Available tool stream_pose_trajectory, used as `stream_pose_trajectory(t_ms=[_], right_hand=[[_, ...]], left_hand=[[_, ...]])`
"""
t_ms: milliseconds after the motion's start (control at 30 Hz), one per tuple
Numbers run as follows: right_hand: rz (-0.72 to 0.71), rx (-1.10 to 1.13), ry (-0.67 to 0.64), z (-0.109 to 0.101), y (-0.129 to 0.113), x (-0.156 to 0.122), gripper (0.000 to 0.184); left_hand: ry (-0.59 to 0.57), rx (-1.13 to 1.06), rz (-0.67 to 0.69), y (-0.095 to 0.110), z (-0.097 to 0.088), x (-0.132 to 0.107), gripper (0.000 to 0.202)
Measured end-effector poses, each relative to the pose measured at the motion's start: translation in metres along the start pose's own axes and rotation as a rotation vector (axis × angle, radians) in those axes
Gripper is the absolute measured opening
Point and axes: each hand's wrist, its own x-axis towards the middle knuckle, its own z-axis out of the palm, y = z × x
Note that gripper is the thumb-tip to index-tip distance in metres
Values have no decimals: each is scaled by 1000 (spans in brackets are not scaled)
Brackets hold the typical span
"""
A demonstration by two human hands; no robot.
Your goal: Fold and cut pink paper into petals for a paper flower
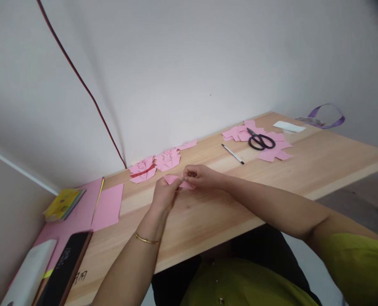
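Both my hands meet over the middle of the wooden table [208, 221] on one small pink piece of paper [176, 180]. My left hand [163, 193], with a gold bangle on its wrist, pinches the paper's left side. My right hand [199, 176] has its fingers curled and pinched on the paper's right edge. Just behind the hands lie folded pink paper shapes [167, 160] against the wall, one with a red strip [143, 171].
Black scissors [260, 140] rest on cut pink squares [273, 151] at the back right, with a pen [232, 154] beside them, a white slip [288, 126] and a purple ribbon [327, 115]. Pink sheets [107, 207], a coloured paper stack [64, 203] and a dark phone [64, 267] lie left.
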Motion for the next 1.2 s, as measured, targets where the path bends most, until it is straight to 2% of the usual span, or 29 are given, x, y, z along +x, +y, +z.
stream_pose_trajectory(t_ms=[100, 167, 267, 367, 500, 600, 867, 1033, 1200], right_hand=[[16, -76, -33, -2, 4, 1, 8], [-20, -222, -44, -4, 7, 2, 7], [-77, -472, -59, -6, 10, 2, 10], [-63, -601, -83, -5, 10, 2, 10], [-31, -700, -101, -5, 9, 2, 12], [-15, -717, -107, -5, 10, 4, 13], [30, -685, -92, -5, 12, 7, 14], [79, -639, -134, -8, 8, 3, 13], [148, -696, -141, 0, 7, 1, 14]], left_hand=[[-56, 179, 70, 2, -4, 0, 17], [-2, 367, 189, 6, -7, 0, 14], [147, 597, 458, 16, -10, -2, 17], [69, 727, 592, 21, -9, -5, 11], [-161, 944, 559, 15, -3, -7, 19], [-259, 1114, 525, 7, 0, -6, 23], [-319, 1320, 554, -3, -2, -2, 26], [-300, 1355, 544, -2, -2, -4, 27], [-301, 1343, 521, 3, 0, -6, 27]])
